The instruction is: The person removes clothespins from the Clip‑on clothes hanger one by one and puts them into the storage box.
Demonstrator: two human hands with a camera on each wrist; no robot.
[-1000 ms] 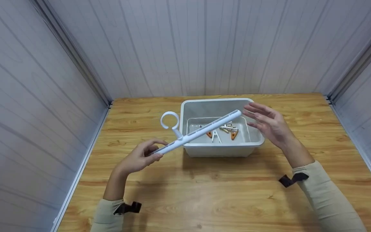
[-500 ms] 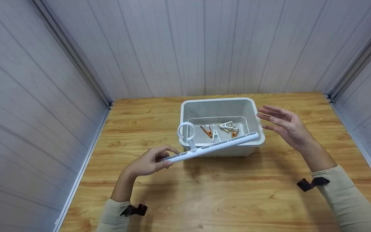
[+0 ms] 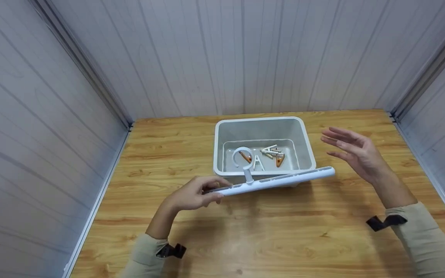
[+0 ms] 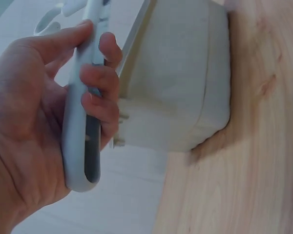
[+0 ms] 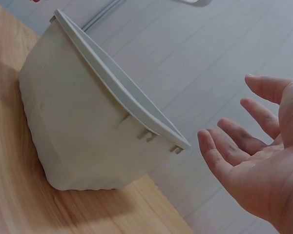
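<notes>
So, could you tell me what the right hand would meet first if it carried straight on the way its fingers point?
Probably the bin: the open right hand points left at its right wall. The hanger bar ends nearer the camera, likely missed, though depth is unclear.

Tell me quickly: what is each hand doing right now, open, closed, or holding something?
Left hand: closed around one end of the white hanger bar.
Right hand: open, fingers spread, holding nothing, beside the bin.

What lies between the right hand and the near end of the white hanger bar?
Nothing: in the head view, only bare wooden table shows between the open right hand and the hanger bar tip.
</notes>
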